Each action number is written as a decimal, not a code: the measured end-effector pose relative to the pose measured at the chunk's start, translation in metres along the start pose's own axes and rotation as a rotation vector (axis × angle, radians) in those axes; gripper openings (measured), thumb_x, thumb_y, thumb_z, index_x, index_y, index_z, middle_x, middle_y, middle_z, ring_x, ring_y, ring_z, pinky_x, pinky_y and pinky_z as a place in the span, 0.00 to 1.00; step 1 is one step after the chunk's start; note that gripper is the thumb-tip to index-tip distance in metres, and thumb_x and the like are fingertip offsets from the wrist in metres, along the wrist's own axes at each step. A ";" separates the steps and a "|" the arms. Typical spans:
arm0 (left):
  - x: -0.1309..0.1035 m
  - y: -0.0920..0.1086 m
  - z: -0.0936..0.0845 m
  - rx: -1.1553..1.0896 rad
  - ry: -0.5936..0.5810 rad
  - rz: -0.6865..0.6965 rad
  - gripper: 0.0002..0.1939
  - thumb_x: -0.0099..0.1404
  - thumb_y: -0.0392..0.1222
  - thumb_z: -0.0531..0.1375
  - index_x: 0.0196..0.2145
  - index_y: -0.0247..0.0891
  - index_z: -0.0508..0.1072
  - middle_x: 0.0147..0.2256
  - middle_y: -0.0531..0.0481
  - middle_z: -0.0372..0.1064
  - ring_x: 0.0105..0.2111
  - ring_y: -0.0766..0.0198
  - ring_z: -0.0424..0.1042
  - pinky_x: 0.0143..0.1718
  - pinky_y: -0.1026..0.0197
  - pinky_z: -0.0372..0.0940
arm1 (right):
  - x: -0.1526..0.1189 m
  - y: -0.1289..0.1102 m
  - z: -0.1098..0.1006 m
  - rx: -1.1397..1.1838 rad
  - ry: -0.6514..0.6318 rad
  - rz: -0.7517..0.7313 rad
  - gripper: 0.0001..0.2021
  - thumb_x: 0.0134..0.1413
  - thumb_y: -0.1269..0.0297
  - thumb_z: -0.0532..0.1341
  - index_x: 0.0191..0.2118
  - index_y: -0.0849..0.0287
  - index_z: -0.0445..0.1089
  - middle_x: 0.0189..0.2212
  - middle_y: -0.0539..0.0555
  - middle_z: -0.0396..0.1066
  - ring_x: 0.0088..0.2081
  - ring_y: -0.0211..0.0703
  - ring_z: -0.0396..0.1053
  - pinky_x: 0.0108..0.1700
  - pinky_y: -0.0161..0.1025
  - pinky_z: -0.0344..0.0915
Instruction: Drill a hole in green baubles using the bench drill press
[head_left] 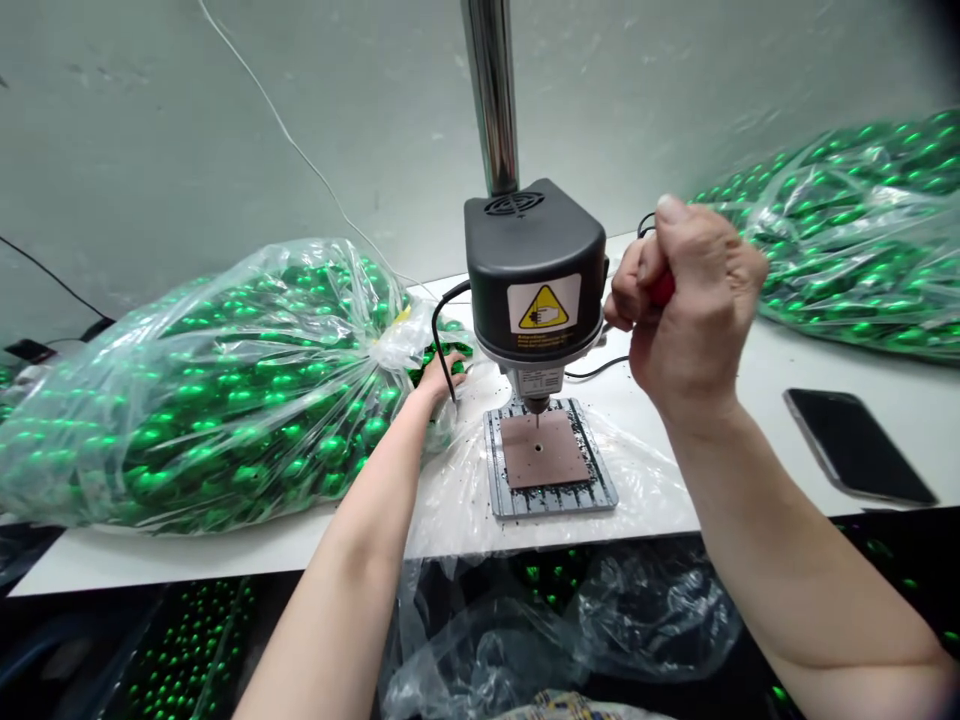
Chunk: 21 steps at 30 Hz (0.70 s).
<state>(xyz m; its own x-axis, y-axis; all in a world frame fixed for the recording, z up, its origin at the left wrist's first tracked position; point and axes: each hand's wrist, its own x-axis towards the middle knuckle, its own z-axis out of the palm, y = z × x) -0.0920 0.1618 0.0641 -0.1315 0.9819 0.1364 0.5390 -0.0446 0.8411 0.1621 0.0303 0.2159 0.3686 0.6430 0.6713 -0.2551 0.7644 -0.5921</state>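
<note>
A black drill press with a yellow warning label stands on a metal post, its bit pointing down over a brown square pad. The pad has a small hole and lies on a grooved metal base strewn with dark bits. My right hand is closed around a red handle knob at the press's right side. To the left of the press, my left hand reaches to shiny green pieces at the mouth of a bag; its fingers are partly hidden, so its grip is unclear.
A big clear bag of green balls lies at the left, another bag at the back right. A phone rests on the white table at the right. Black cables run beside the press. Loose plastic hangs below the front edge.
</note>
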 end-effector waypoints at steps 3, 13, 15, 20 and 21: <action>-0.007 -0.005 -0.003 -0.069 0.017 -0.057 0.10 0.52 0.35 0.70 0.33 0.37 0.76 0.28 0.49 0.72 0.36 0.55 0.73 0.43 0.55 0.68 | 0.000 -0.001 -0.001 -0.004 -0.019 0.018 0.22 0.62 0.57 0.65 0.20 0.55 0.57 0.14 0.46 0.50 0.15 0.33 0.48 0.16 0.38 0.47; -0.132 0.019 -0.062 -0.825 0.052 -0.207 0.26 0.65 0.59 0.65 0.56 0.48 0.68 0.43 0.48 0.75 0.34 0.63 0.76 0.31 0.63 0.69 | 0.000 0.001 0.001 0.013 0.025 -0.019 0.23 0.60 0.57 0.66 0.20 0.55 0.57 0.14 0.45 0.48 0.16 0.32 0.50 0.16 0.36 0.45; -0.157 0.025 -0.057 -0.916 -0.011 -0.271 0.27 0.66 0.59 0.65 0.58 0.49 0.67 0.45 0.46 0.76 0.37 0.61 0.78 0.35 0.60 0.72 | 0.000 0.001 0.001 0.009 0.036 -0.008 0.23 0.60 0.55 0.66 0.20 0.55 0.57 0.14 0.45 0.48 0.16 0.32 0.51 0.16 0.35 0.46; -0.187 0.031 -0.028 -1.051 -0.173 -0.429 0.22 0.64 0.56 0.68 0.50 0.42 0.73 0.47 0.43 0.77 0.42 0.57 0.79 0.42 0.56 0.75 | 0.003 0.002 0.002 -0.005 0.034 -0.015 0.26 0.57 0.49 0.68 0.19 0.54 0.56 0.13 0.44 0.50 0.15 0.32 0.47 0.15 0.38 0.43; -0.188 0.031 -0.022 -1.047 -0.177 -0.445 0.20 0.63 0.54 0.69 0.46 0.40 0.74 0.45 0.43 0.77 0.41 0.58 0.78 0.41 0.58 0.75 | 0.003 0.002 0.002 -0.002 0.032 -0.019 0.26 0.56 0.48 0.68 0.19 0.54 0.56 0.13 0.44 0.51 0.15 0.32 0.47 0.15 0.38 0.43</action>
<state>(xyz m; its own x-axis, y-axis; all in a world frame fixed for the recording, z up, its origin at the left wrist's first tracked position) -0.0688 -0.0286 0.0764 0.0263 0.9574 -0.2875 -0.4922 0.2627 0.8299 0.1612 0.0340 0.2179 0.4016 0.6262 0.6683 -0.2462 0.7767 -0.5798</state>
